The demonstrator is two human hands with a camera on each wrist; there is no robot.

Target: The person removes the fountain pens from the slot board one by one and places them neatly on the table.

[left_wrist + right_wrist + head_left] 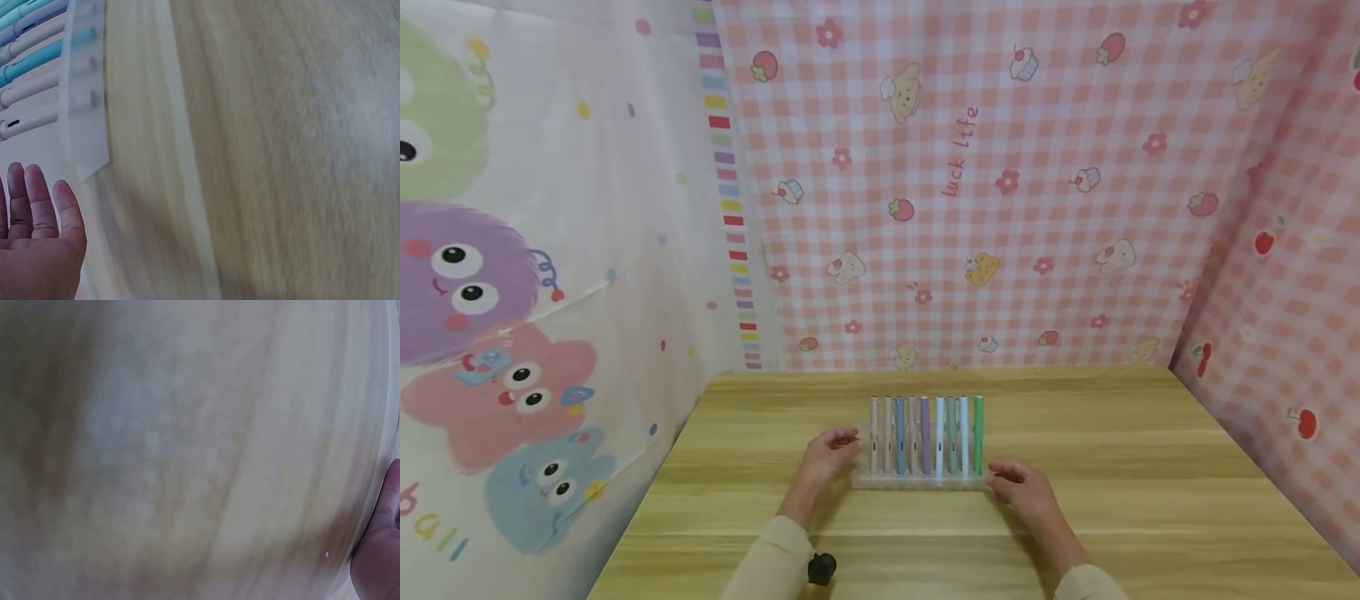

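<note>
A translucent pen holder (pixel 917 482) sits on the table with several capped pens standing upright in a row. The pens run from pale pink and blue (pixel 901 435) through purple and light blue to a green pen (pixel 978 435) at the right end. My left hand (pixel 829 457) is beside the holder's left end, fingers extended toward it; in the left wrist view, the hand (pixel 40 231) lies palm up to the camera near the holder's corner (pixel 87 150). At the right end, my right hand (pixel 1021 487) has its fingertips right at the base. Only part of this hand (pixel 378 550) shows in the right wrist view.
The wood-grain table (pixel 1120 467) extends around the holder. A pink checked cloth (pixel 985 225) hangs behind it, and a white cartoon-printed cloth (pixel 625 333) hangs at the left. A small black device (pixel 822 569) sits at the left wrist.
</note>
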